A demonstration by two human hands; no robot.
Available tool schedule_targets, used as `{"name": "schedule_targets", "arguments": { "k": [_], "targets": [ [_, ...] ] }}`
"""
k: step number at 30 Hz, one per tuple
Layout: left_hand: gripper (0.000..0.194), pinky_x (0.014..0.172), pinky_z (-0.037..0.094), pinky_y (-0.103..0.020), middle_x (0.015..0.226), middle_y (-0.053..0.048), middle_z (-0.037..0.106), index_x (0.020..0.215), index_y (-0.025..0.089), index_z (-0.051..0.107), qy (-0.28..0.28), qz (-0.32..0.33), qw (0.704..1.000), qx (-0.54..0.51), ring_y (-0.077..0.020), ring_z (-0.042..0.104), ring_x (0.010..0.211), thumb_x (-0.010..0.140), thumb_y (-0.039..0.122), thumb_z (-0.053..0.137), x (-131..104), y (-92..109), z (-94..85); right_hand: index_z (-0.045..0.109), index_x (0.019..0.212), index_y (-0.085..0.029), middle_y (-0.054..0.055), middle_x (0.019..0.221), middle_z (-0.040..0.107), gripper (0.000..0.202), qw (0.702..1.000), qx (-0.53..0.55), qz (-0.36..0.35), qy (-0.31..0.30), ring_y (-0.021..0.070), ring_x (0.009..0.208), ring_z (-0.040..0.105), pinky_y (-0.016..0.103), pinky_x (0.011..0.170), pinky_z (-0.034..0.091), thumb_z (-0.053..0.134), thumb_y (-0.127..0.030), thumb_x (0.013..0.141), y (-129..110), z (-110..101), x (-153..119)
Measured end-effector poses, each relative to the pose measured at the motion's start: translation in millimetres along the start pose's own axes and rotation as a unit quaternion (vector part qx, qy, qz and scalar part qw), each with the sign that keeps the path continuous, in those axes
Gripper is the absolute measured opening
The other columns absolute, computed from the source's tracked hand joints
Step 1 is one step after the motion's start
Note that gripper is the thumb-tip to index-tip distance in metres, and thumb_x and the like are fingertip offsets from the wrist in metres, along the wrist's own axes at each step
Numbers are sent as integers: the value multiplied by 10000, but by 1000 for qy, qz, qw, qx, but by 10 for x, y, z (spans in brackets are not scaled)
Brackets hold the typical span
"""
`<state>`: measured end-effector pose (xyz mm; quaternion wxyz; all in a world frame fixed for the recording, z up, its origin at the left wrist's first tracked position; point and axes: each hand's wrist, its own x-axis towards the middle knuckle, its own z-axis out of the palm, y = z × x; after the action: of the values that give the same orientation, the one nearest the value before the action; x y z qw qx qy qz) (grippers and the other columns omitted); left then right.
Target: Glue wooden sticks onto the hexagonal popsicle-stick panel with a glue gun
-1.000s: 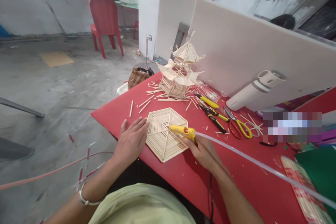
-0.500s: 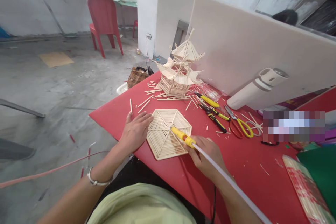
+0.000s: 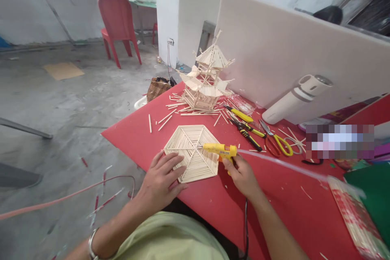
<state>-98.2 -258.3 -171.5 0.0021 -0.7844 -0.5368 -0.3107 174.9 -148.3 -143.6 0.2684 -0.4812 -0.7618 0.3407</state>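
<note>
A flat hexagonal panel of thin wooden sticks (image 3: 201, 166) lies on the red table (image 3: 286, 195) in front of me. My left hand (image 3: 166, 174) rests on its lower left part, fingers stretched out and apart. In my right hand (image 3: 240, 174) is a yellow hot glue gun (image 3: 219, 150), gripped by its handle. Its nozzle is at the middle of the panel, where the spokes meet; whether it touches cannot be made out. A long clear glue stick (image 3: 283, 165) sticks out of the gun's back, pointing right.
A stick-built pagoda (image 3: 205, 85) stands at the back among loose sticks. Pliers (image 3: 248, 136), a yellow cutter (image 3: 239, 113), scissors (image 3: 278, 144) and a white bottle (image 3: 295, 99) lie to the right. A packet of sticks (image 3: 353, 219) is at the right edge. A red chair (image 3: 117, 20) stands beyond.
My left hand has moved from the panel's upper left edge down onto its lower left part. The glue gun has swung round, so its glue stick now points right instead of toward me.
</note>
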Motion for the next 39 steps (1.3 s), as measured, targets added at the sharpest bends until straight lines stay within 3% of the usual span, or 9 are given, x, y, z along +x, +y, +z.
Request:
{"name": "schedule_targets", "arguments": {
  "k": [4,11,24,39],
  "targets": [
    [297,1147,302,-527,1294,-112,672,1180,211,672,9,2,1000,1,-283,566,1250,903,316,652,17,-30,-1,613,888,-191,7,647,616,483,995,48,87,-18,167,571,578,270,537,410,468,-650,926,-34,12,91],
    [290,1168,277,-519,1311,-99,667,1187,220,678,-1,3,1000,3,-275,567,1259,916,312,638,7,-27,-22,610,856,-204,-12,584,599,538,986,53,158,-2,152,535,559,250,504,370,478,-726,868,38,105,236],
    [312,1182,271,-494,1361,-85,642,1231,242,674,-16,-10,1000,-1,-268,548,1299,931,289,603,-25,-105,-60,602,821,-199,-10,581,585,547,982,82,165,-26,143,537,546,246,507,368,506,-737,845,-1,117,254],
    [303,1183,282,-492,1352,-78,649,1215,250,688,-11,-14,1000,-9,-265,549,1298,924,287,611,-32,-107,-55,587,815,-205,-13,563,583,547,985,59,164,-9,140,512,536,245,487,356,490,-742,851,16,87,247]
  ]
}}
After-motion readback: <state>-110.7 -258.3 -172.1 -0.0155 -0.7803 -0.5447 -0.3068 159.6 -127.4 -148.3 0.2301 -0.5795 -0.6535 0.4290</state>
